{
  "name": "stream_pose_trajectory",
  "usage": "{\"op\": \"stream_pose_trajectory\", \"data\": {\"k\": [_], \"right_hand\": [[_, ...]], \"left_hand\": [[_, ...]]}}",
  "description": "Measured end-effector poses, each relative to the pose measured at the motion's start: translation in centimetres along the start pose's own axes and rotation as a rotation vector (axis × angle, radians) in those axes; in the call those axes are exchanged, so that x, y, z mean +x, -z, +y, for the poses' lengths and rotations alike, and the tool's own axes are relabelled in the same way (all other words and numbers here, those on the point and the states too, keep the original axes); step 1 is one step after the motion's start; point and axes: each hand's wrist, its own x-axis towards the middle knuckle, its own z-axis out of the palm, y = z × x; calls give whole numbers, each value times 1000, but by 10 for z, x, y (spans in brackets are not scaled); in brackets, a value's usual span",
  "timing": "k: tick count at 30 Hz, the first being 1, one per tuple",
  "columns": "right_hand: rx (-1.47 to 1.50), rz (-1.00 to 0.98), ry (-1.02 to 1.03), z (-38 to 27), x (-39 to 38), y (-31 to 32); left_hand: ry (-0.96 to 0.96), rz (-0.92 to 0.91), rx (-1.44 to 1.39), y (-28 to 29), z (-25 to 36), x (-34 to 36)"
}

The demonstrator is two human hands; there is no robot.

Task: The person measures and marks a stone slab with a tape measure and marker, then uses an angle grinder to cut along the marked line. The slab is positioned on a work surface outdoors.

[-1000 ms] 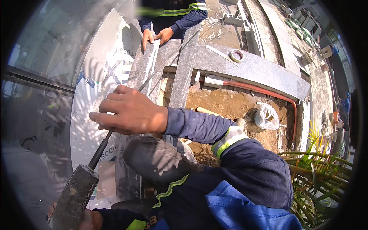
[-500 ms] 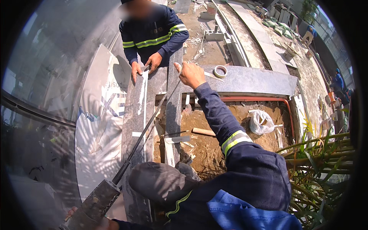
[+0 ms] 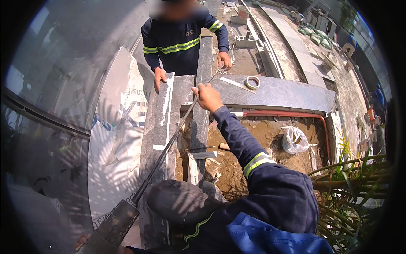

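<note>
The right hand [image 3: 208, 98] pinches the cord [image 3: 162, 155]; the left [image 3: 81, 241] wraps the dark tool [image 3: 113, 224], down-left of that pinch — best held taut between 2 firm grips, clear of the white smear [image 3: 165, 105] leftward.

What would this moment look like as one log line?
Left hand: holds dark tool | right hand: grips tool's cord | co-worker's hand: at long slab's far end | tape roll: on another slab
</note>
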Motion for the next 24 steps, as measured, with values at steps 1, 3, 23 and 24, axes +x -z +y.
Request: {"op": "stream_pose_trajectory", "data": {"k": [1,3,23,24], "right_hand": [[2,-12,-5,2,1,4],[10,-39,-42,1,-2,17],[81,-54,-100,23,-16,13],[81,-57,-89,21,-16,15]], "left_hand": [[-13,-26,0,5,-4,1],[-38,-78,8,5,-5,1],[41,-115,237,-1,-6,-6],[19,-98,249,-8,-5,-8]]}}
